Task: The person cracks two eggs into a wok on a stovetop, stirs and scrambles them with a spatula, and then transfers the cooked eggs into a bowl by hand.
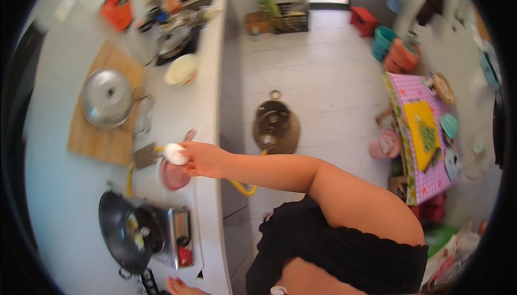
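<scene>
My right hand (pixel 204 158) reaches over the counter and holds a small white rounded object (pixel 176 153), blurred and possibly an egg or eggshell. Just below it is a pink container (pixel 176 176), partly covered by the hand. My left hand (pixel 181 287) shows only in part at the bottom edge, near the black wok handle (pixel 148 283); its grip is unclear. The dark wok (pixel 115 230) rests on a portable gas stove (pixel 171 234). Inside the wok is some yellow and whitish food (pixel 136 232).
A wooden board (pixel 87 141) carries a metal lid (pixel 107 97). Beside it lies a grey scouring pad (pixel 145 155). A gas cylinder (pixel 276 127) with a yellow hose (pixel 244 190) stands on the floor. To the right, a cloth-covered table holds a yellow cutting board (pixel 416 121) with chopped greens (pixel 427 135).
</scene>
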### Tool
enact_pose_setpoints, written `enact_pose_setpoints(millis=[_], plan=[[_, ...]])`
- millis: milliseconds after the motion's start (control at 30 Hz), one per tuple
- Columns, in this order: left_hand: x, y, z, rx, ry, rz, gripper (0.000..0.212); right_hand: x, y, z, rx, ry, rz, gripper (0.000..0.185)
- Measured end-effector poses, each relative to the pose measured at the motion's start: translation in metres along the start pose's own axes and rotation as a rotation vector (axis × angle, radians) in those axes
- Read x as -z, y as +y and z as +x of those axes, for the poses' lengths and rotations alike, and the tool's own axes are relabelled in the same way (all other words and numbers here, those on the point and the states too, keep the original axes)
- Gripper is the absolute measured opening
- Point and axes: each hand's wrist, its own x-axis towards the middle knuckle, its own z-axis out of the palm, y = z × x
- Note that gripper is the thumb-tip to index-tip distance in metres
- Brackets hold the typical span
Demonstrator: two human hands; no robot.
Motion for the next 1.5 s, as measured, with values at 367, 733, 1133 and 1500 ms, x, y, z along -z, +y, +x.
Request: enact_pose_setpoints(millis=[367, 733, 1133, 1500], plan=[[-0.085, -0.112, -0.187, 0.952, -0.533, 0.372, 0.034, 0.444, -0.102, -0.49, 0.707, 1.469, 0.186, 0.025], [-0.077, -0.108, -0.176, 1.088, -0.327, 0.287, 0.013, 0.504, -0.149, -0.609, 0.519, 1.695, 0.072, 0.012], [-0.006, -0.083, -0.204, 0.761, 0.062, 0.125, 0.004, 0.204, -0.147, -0.169, -0.008, 0.627, -1.039, 0.016], [0.08, -0.163, -0.169, 0.337, 0.088, 0.75, 0.026, -0.144, 0.125, 0.06, 0.267, -0.699, -2.012, 0.041]])
